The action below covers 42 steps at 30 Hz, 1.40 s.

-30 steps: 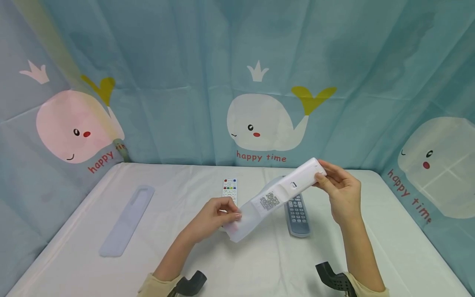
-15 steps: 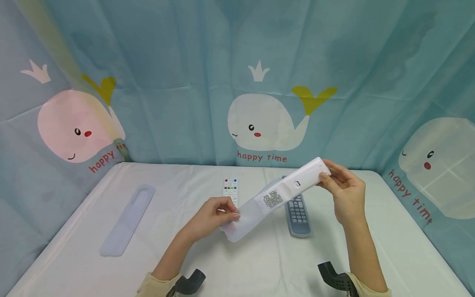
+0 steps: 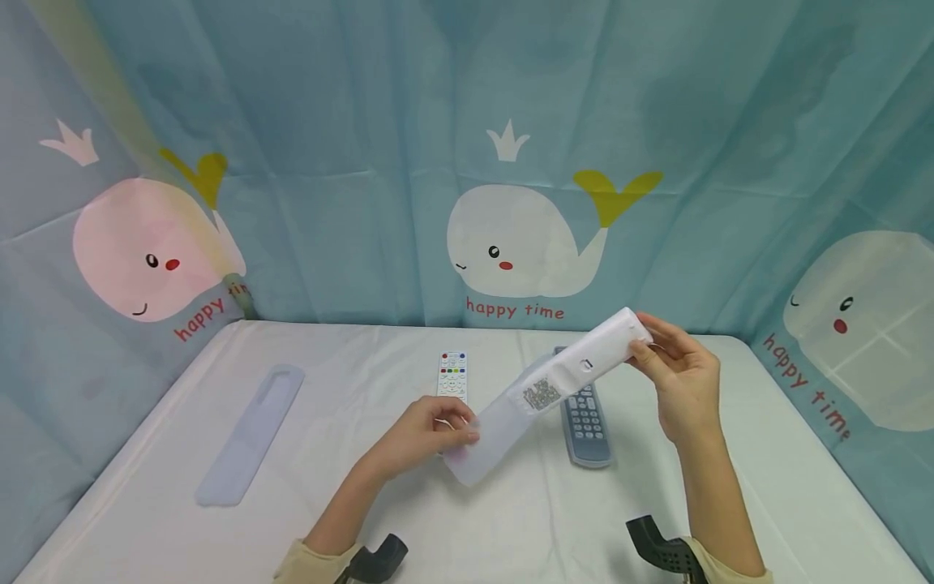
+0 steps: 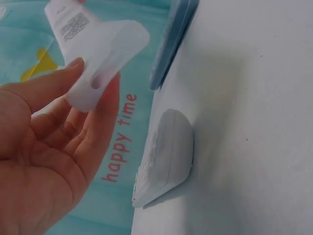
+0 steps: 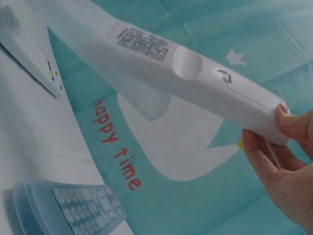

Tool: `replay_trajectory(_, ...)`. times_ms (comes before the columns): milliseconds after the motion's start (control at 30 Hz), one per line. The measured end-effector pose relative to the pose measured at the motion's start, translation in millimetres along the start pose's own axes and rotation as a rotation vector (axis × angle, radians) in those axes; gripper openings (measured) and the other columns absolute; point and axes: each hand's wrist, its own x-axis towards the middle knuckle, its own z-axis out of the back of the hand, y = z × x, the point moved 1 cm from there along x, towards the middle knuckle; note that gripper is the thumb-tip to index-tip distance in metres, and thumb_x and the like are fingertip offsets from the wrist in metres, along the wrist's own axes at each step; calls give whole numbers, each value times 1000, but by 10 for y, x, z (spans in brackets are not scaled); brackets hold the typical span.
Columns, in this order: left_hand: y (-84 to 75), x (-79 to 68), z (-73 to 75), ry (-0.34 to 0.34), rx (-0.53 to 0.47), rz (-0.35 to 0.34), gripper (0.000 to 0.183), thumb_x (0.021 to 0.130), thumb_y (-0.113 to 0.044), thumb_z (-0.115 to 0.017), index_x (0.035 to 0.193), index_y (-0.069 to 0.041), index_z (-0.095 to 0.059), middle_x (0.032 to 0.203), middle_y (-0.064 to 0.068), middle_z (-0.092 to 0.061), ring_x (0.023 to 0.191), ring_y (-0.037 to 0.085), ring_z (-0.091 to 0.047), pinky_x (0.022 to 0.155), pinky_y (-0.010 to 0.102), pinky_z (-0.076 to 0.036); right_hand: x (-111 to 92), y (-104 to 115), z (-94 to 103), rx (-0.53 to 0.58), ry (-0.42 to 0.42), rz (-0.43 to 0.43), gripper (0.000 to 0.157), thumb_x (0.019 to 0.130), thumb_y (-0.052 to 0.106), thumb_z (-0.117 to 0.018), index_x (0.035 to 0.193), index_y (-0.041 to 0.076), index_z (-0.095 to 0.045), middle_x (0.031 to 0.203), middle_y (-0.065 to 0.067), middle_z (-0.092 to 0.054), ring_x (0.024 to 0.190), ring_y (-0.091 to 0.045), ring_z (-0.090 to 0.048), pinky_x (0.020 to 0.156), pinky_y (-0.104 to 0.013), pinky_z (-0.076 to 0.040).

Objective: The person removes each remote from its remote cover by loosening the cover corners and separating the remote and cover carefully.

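Observation:
A white remote control [image 3: 601, 353], back side up, slants above the table, partly inside a translucent soft sleeve [image 3: 487, 446]. My right hand [image 3: 682, 377] pinches the remote's bare upper end between thumb and fingers, as the right wrist view also shows. At the lower end, my left hand [image 3: 426, 438] pinches the sleeve. In the left wrist view the sleeve end [image 4: 95, 73] bends limply and has a small hole. The dark printed label [image 5: 144, 44] on the remote's back lies near the sleeve, whose loose part hangs behind the remote.
Behind the left hand lies another white remote [image 3: 452, 375] with coloured buttons. A grey-blue remote [image 3: 586, 430] in a cover lies under the held one. A second translucent sleeve [image 3: 244, 446] lies flat on the white-clothed table [image 3: 788, 503] at left. A whale-printed curtain [image 3: 350, 227] stands behind.
My right hand has moved slightly right with the remote, while the left hand has stayed nearly in place. A longer stretch of sleeve now shows past the remote's lower end, which dips slightly.

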Motion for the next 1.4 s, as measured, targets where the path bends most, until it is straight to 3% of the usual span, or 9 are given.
replay_trajectory(300,-9,25,-133,-4,-7,-26,27,94,-9,-77,116,7,-72,89,3,-69,73,8,-65,68,19,-53,-61,-37,-90,4,118,97,37,95,-17,-65,124,4,-77,118,1,-72,95,-13,-69,85,-23,-62)
replay_trajectory(500,-22,29,-179,-50,-1,-54,24,94,-9,-77,112,6,-73,93,7,-72,74,10,-68,68,20,-56,-89,-38,-132,-54,163,104,36,96,-16,-65,129,-2,-71,118,5,-72,96,-12,-69,86,-23,-62)
replay_trajectory(733,-40,14,-164,-98,-35,-78,16,94,-2,-77,105,8,-74,96,14,-74,74,21,-75,69,27,-62,-78,-48,-137,-107,261,79,39,100,-9,-65,137,-16,-56,120,12,-73,107,-6,-71,88,-22,-61)
replay_trajectory(1100,-60,9,-79,-92,22,-71,13,94,-4,-78,103,6,-75,93,10,-74,74,11,-70,68,24,-60,-46,-59,-61,-125,313,52,31,100,-5,-66,131,-7,-64,120,8,-70,101,-7,-72,87,-24,-62)
replay_trajectory(1400,-48,11,-11,-85,49,-76,14,94,-5,-77,104,5,-76,91,9,-73,73,11,-66,67,22,-58,-46,-67,-85,-137,259,22,34,100,-2,-69,133,-11,-62,118,10,-70,104,-5,-73,86,-24,-62)
